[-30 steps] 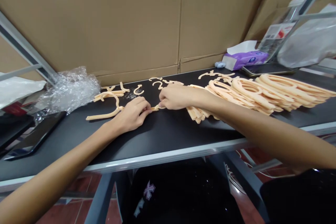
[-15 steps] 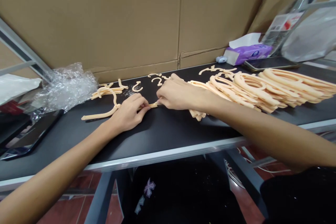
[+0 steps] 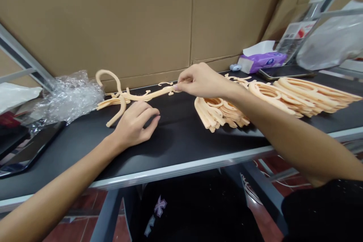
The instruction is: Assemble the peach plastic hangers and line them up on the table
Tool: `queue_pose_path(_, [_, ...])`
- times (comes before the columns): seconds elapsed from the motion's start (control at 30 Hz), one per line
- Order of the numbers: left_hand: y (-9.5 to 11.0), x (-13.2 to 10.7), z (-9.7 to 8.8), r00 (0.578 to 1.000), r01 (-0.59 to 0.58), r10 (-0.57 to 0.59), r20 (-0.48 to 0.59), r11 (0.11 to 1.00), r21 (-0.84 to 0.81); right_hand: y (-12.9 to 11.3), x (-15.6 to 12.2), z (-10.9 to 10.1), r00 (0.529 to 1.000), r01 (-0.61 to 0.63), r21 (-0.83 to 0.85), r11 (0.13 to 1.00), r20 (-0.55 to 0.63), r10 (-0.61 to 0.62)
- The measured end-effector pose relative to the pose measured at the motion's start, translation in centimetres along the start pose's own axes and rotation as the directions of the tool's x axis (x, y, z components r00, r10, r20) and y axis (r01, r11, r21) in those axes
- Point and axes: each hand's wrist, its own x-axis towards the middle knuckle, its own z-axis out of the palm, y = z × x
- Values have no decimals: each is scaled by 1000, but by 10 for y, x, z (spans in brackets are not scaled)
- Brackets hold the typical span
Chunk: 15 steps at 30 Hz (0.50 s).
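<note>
A cream-coloured hanger [image 3: 154, 94] with a curved hook is held by one arm end in my right hand [image 3: 202, 80], its fingers pinched on the tip. The hook points up and to the left, and the other arm slopes down toward the tabletop. Just below the hanger is my left hand [image 3: 137, 121], with nothing in it and a gap between thumb and curled fingers. To the right a long row of overlapping hangers [image 3: 312, 94] lies on the black table [image 3: 178, 143], partly behind my right forearm. Small curved cream pieces [image 3: 165, 84] are scattered behind.
At the left are crumpled clear plastic wrap [image 3: 70, 92], more cream pieces [image 3: 109, 102] and a dark phone-like device [image 3: 34, 149]. A purple tissue pack [image 3: 262, 60], a phone [image 3: 285, 72] and a clear bottle [image 3: 300, 30] stand at back right. Cardboard [image 3: 127, 22] walls the rear.
My right hand has moved up and slightly right, lifting and turning the hanger. My left hand has let go of it and its fingers have loosened.
</note>
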Motion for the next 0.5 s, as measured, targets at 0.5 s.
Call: queue_pose_path(0.5, [-4, 25, -2, 512, 487, -830, 222, 67, -871, -10, -2, 15, 988, 67, -146, 987, -130, -86])
